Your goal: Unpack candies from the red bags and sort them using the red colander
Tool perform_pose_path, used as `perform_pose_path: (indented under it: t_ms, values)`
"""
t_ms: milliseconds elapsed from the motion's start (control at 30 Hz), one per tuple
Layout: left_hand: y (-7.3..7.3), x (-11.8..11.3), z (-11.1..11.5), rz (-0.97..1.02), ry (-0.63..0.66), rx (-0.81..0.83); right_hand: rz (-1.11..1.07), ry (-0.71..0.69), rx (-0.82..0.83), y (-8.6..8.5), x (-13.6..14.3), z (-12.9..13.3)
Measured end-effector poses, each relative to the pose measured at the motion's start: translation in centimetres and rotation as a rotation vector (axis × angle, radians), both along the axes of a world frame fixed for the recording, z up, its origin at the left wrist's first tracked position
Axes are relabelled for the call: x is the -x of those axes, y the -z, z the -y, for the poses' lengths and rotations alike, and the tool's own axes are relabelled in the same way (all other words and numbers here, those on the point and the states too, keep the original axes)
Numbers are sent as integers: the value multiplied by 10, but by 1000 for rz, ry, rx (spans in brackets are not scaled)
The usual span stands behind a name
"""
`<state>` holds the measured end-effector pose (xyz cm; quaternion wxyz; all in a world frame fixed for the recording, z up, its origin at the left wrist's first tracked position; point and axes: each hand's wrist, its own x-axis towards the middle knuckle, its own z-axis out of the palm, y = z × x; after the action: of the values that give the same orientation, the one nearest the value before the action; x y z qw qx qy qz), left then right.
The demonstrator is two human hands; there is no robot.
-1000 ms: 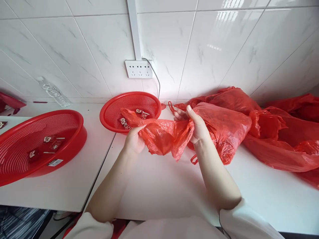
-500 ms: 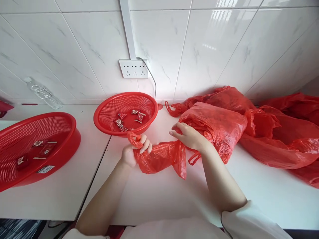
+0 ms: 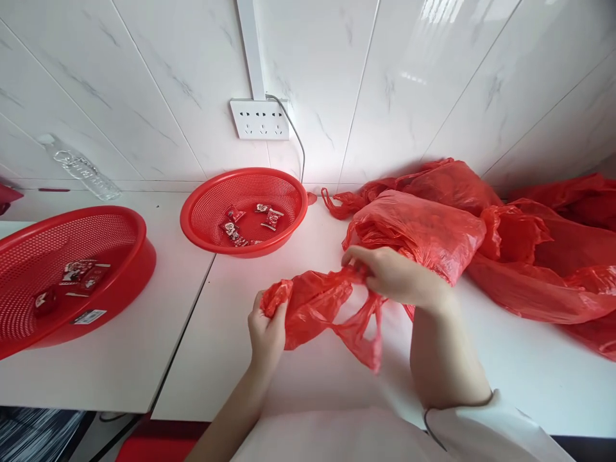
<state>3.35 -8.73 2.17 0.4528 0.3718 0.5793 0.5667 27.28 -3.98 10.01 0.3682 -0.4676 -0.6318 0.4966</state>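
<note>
A thin red plastic bag is stretched between my two hands above the white table. My left hand is closed round its bunched end, thumb on top. At the other end, my right hand pinches the bag near its handles, one loop of which dangles below. Just behind my right hand lies a filled red plastic bag. Beyond my left hand stands a round red basket with several small wrapped packets inside.
A larger red basket with a few packets sits at the left. More red bags are heaped at the right. A clear bottle lies near the tiled wall, which carries a socket strip. A seam crosses the white table.
My right hand has gone from open fingers beside the bag to gripping its handle end. My left hand has turned and moved slightly right and nearer me. The bag is pulled out between them.
</note>
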Motion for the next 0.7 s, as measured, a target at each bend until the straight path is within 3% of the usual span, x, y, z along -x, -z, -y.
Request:
perform_pose_path:
  t_ms: [67,167,267,333,467,633,700]
  values:
    - [11,6,-3,32,12,20,-39,-51,-8,-12,-9,-1]
    - [15,14,-8,-15,46,26,-311,-105,-60,-23,-15,-5]
    - [10,19,-12,23,17,41,-478,61,-219,-15,-8,-11]
    - [7,21,-13,115,-1,56,-414,138,-283,-4,-2,-13]
    - [6,25,-16,284,0,123,-368,143,-353,29,7,0]
    - [8,24,-19,330,-23,153,-321,510,-520,83,13,35]
    - [9,22,-19,334,-12,156,-223,418,-424,100,16,43]
